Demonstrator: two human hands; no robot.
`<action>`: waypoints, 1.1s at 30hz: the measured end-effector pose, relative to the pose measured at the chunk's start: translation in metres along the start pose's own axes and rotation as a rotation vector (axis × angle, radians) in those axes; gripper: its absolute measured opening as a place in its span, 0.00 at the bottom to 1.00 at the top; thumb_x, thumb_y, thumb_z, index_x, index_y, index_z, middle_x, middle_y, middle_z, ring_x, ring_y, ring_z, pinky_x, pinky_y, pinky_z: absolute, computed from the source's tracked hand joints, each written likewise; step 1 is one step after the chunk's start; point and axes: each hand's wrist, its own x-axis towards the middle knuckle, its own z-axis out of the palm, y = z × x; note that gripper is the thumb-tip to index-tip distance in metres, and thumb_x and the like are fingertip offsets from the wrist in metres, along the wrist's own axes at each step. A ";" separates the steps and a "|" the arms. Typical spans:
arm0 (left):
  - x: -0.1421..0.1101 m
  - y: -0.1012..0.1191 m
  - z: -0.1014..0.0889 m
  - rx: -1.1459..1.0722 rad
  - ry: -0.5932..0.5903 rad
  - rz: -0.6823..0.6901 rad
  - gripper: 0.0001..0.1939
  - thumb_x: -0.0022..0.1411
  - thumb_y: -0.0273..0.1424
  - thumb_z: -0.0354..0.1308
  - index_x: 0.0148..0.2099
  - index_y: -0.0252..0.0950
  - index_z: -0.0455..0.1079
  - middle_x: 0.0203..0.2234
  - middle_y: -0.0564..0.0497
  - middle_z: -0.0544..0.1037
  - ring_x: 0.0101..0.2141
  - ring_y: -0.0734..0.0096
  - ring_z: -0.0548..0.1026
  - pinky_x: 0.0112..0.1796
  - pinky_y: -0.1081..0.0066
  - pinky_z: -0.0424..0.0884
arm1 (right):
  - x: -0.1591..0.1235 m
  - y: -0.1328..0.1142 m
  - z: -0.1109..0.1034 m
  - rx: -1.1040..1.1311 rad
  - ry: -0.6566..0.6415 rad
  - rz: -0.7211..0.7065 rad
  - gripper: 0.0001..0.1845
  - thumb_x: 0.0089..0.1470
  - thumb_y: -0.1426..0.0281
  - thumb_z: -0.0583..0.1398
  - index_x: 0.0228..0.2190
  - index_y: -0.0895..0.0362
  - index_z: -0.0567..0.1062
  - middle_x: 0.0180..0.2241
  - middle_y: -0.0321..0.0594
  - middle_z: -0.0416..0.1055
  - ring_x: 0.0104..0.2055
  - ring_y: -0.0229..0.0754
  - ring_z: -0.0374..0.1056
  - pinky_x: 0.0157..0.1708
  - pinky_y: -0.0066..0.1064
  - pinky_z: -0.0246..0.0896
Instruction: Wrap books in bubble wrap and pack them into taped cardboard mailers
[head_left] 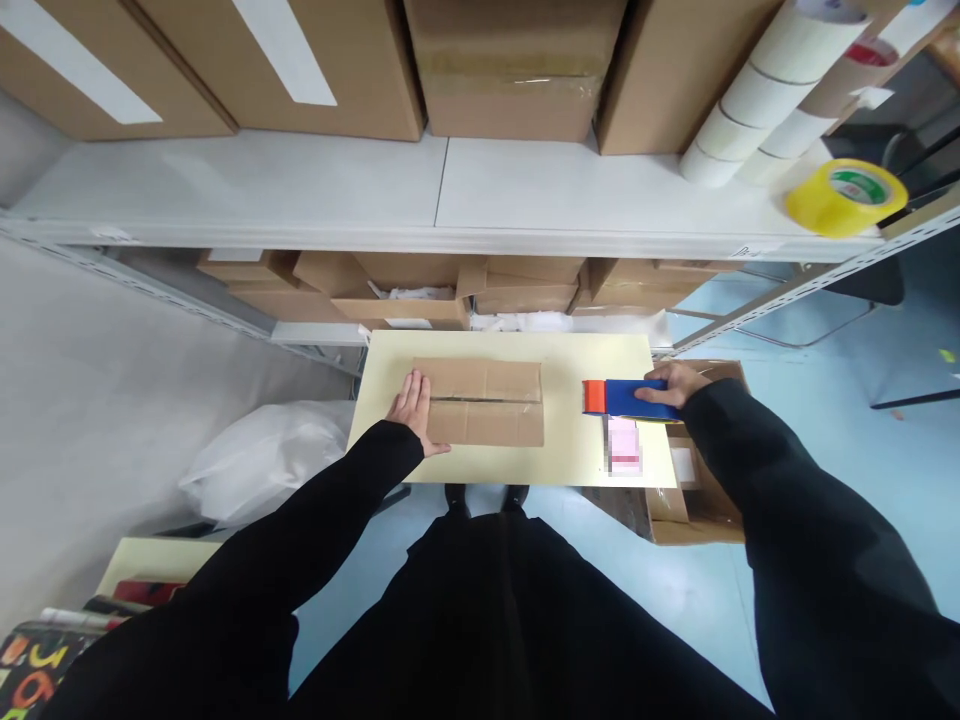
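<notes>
A closed cardboard box [487, 422] lies on a pale yellow table [574, 350], its two top flaps meeting along a middle seam. My left hand [411, 408] rests flat on the box's left end, fingers stretched and thumb apart. At the table's right side my right hand [671, 388] is wrapped round a blue tape dispenser [628, 397] with an orange front end, which points left toward the box. The dispenser is apart from the box. A pinkish paper label [624, 446], blurred out, lies just below the dispenser.
Behind the table stands a shelf [300, 190] with large cartons, white rolls [750, 110] and a yellow tape roll [847, 197]. An open carton [705, 520] sits at the right, under the table's edge. A white plastic bag [262, 460] and stacked books [45, 655] are at the left.
</notes>
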 end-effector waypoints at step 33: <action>0.002 -0.008 -0.016 0.246 -0.207 0.129 0.72 0.24 0.60 0.56 0.63 0.20 0.33 0.61 0.33 0.33 0.60 0.49 0.33 0.56 0.54 0.31 | 0.033 -0.110 0.114 -0.717 -0.287 0.204 0.18 0.39 0.64 0.61 0.32 0.64 0.76 0.36 0.56 0.72 0.40 0.56 0.67 0.37 0.43 0.59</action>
